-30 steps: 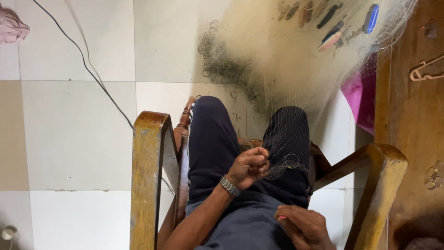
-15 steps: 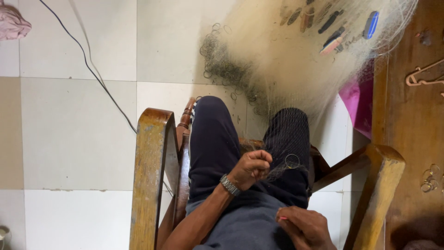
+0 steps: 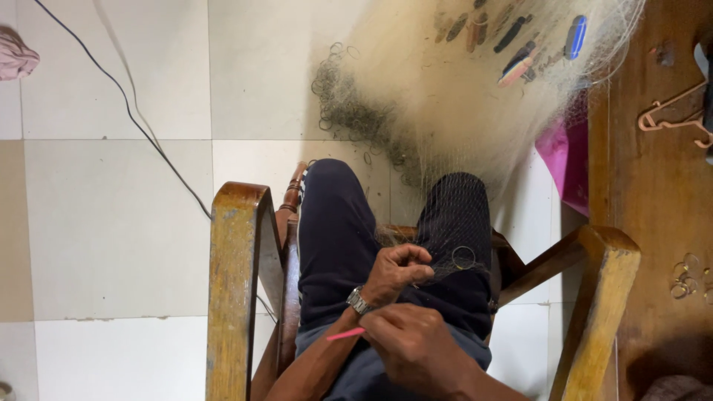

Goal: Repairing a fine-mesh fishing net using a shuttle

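Presently, the fishing net lies draped over the person's right knee and spreads away to the far side across the tiled floor, a pale fine mesh with a line of small dark rings bunched along its left edge. One metal ring rests on the knee, just beside the left hand. That hand is closed in a tight pinch on a strand of the net, a wristwatch on its wrist. The right hand sits nearer, just below the left, curled about a slim pink netting needle whose tip points left; how firmly the fingers close on it cannot be told. The person is seated in a wooden armchair, dark trousers covering both legs. Coloured floats show through the net at far right. A black cable crosses the floor at left. On the wooden surface to the right lie a hanger and several loose rings.
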